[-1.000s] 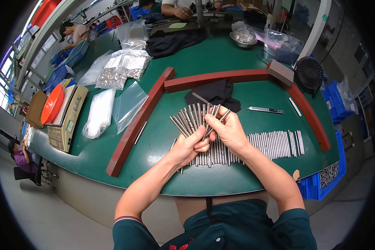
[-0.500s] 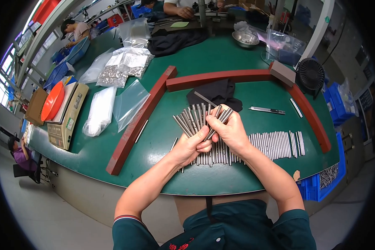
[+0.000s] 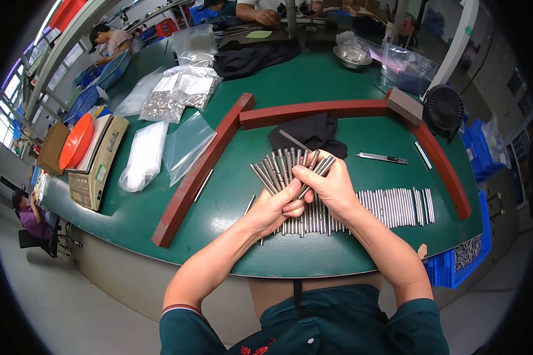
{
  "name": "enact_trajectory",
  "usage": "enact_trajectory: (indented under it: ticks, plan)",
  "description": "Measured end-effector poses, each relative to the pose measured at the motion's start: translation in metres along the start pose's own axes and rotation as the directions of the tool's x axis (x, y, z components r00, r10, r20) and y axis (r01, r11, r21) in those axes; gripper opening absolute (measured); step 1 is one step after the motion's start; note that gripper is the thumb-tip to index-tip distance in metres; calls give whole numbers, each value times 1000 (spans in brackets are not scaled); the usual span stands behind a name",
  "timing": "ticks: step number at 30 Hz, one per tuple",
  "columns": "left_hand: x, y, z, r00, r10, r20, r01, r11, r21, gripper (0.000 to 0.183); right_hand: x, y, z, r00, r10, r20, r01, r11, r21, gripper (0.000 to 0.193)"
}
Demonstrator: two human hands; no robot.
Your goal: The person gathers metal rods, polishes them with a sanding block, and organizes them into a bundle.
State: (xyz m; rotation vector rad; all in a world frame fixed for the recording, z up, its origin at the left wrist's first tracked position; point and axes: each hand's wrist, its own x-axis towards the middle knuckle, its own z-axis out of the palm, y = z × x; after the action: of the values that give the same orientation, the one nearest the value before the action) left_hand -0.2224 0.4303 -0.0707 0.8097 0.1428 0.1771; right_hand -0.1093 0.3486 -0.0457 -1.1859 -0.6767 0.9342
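Observation:
Fanned out between my two hands is a bundle of metal rods (image 3: 278,167), thin, straight and shiny. My left hand (image 3: 273,210) grips the lower ends, its thumb pressed across them. On the right side of the fan, my right hand (image 3: 327,182) is closed on several of the rods, thumb over the front. Under and beyond my hands, a long row of similar rods (image 3: 391,207) lies side by side on the green table. My hands and forearms hide part of that row. A black cloth (image 3: 314,131) with a flat grey strip on it lies just behind the bundle.
Red bars (image 3: 314,112) frame the work area, with a grey block (image 3: 404,105) at the right corner. A utility knife (image 3: 382,158) and a loose rod lie right. Plastic bags, a scale (image 3: 100,165) and an orange dish stand left; a black fan (image 3: 444,109) stands right. People work beyond.
The view has shifted slightly. Both hands keep hold of the fanned rods, with little other visible movement.

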Motion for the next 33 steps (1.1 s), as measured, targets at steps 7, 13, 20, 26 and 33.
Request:
enact_trajectory:
  ticks: [7,13,20,26,33]
  plan:
    - [1,-3,3,1000,-20,-15,20,1000,10,20,1,4,6,987,-102,-123,110,992,57,19]
    - [1,-5,0,1000,-28,-2,28,999,21,16,-1,-4,6,997,-60,-48,60,998,-12,17]
    - [2,-4,1,999,-47,0,47,999,-11,21,0,0,2,998,-37,-56,38,999,13,14]
    - [0,-2,0,999,-41,19,42,999,-20,24,1,7,3,994,-71,-86,75,996,55,16]
    - [0,-10,0,998,-49,-38,49,999,20,16,-3,-2,5,997,-6,-79,6,1000,-6,20]
